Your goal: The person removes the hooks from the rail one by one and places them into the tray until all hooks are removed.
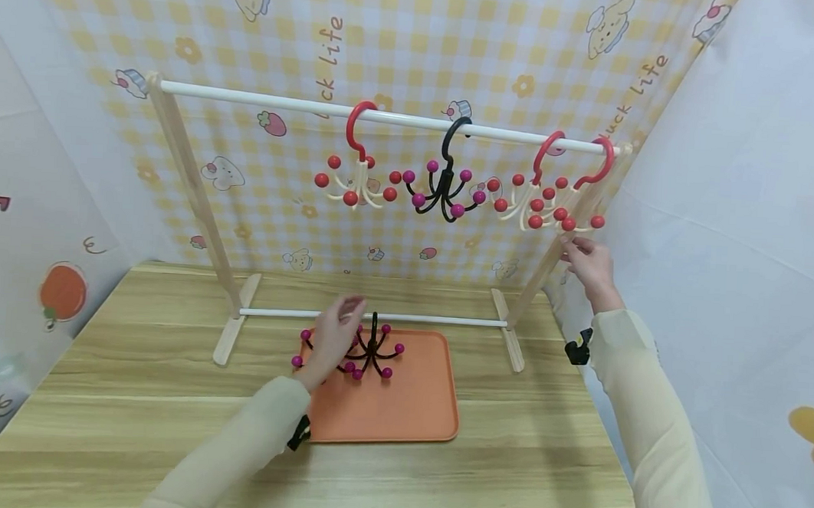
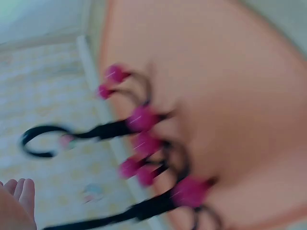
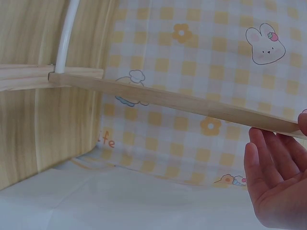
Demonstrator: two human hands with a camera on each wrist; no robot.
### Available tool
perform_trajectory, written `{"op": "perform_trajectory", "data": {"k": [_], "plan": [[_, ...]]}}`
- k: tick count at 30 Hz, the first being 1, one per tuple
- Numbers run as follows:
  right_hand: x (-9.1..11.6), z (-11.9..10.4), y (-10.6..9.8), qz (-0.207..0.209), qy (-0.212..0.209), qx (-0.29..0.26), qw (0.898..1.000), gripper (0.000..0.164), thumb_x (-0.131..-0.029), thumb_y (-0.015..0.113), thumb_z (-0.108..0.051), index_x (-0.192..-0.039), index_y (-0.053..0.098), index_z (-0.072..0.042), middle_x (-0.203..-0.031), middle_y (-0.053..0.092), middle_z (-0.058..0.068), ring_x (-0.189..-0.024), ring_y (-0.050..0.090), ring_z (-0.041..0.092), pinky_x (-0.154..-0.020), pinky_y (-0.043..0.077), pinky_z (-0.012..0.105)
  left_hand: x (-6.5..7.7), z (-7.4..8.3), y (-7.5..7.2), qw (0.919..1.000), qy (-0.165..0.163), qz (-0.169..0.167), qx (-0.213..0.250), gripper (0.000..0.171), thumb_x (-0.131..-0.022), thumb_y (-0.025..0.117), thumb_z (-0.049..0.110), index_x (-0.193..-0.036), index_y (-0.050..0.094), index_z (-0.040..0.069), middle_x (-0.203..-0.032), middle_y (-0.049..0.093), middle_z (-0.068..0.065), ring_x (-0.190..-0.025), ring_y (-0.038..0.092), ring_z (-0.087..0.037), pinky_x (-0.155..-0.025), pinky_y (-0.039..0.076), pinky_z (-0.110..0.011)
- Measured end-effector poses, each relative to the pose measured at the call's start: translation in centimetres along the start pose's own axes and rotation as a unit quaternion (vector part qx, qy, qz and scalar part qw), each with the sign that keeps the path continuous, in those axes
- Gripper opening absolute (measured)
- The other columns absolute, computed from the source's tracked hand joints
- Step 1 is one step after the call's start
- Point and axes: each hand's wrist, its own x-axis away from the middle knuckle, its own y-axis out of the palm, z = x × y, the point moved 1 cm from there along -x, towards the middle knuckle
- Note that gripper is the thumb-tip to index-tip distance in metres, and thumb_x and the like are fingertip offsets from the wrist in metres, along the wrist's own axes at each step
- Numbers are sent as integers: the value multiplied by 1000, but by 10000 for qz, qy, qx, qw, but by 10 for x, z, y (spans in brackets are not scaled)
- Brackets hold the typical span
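Note:
My left hand [image 1: 337, 329] is over the left part of an orange tray [image 1: 413, 408], its fingers extended. Beside and partly behind it are two black hooked hangers [image 1: 372, 348] with curved arms tipped in magenta balls. One of them is largely covered by the hand in the head view. At the rack's right post [image 1: 543, 269], my right hand [image 1: 591, 267] has loosely bent fingers, just below a red-hooked hanger [image 1: 594, 168] with red balls. In the right wrist view its fingers [image 3: 268, 153] are close to the post; contact is unclear.
A white rail [image 1: 263, 99] carries another black hanger [image 1: 447, 181] in the middle and two more red-hooked hangers [image 1: 360, 176], one left and one right of it. A lower white bar [image 1: 445, 320] joins the wooden feet [image 1: 235, 337] behind the tray. Patterned cloth hangs behind.

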Motion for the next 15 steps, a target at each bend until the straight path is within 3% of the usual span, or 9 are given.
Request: {"op": "perform_trajectory", "data": {"k": [7,15], "plan": [[0,1,0,-17,-8,-21,10000,56,-90,44,-37,-126,42,6,-117,50,26,-99,53,30,-58,43,14,-39,50,-44,9990,380,211,-127,36,-90,50,28,-115,52,3,-113,56,-9,-103,51,-21,-86,40,-29],[-1,1,1,7,51,-17,10000,56,-90,45,-38,-125,44,5,-116,51,24,-98,53,29,-58,43,16,-74,87,-106,9923,551,961,-552,36,-89,53,21,-119,49,3,-119,52,-10,-107,48,-16,-87,39,-27]]}}
